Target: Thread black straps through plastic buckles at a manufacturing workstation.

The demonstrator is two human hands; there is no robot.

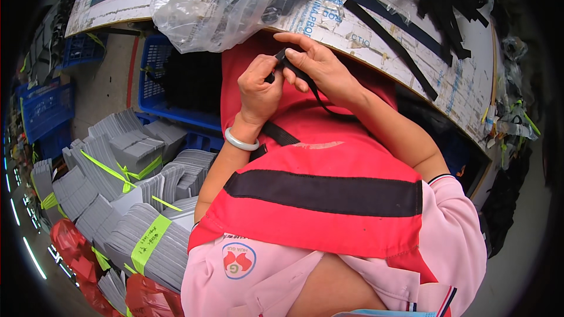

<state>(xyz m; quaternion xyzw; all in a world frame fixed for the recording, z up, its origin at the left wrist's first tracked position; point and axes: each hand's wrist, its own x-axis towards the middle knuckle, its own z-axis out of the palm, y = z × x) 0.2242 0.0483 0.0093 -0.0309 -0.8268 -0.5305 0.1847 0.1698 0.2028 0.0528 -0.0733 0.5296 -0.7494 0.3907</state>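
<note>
Operator: Report hand positions and grip.

Inspector: Both hands are raised over the lap, just below the edge of the worktable (470, 76). The left hand (258, 91) is curled into a loose fist, its fingers closed around one end of a black strap (320, 103). The right hand (320, 64) meets it from the other side — thumb and forefinger pressed together on the same strap end, the remaining fingers extended. The two hands touch at the strap.

Operator: Location of the strap?

Inspector: Pinched between both hands; its free length loops down across the red apron (329, 141) toward the right forearm. A second, wider black strap piece (279, 134) lies flat on the apron near the left wrist, which carries a pale bangle (241, 141).

Operator: Surroundings?

Inspector: On the worktable — a clear plastic bag (217, 6) holding dark parts, and a long black strip (390, 41) lying loose. A blue crate (170, 82) stands on the floor to the left. Nearer the lower left, stacks of grey flat pieces (117, 182) are bundled with yellow-green bands.
</note>
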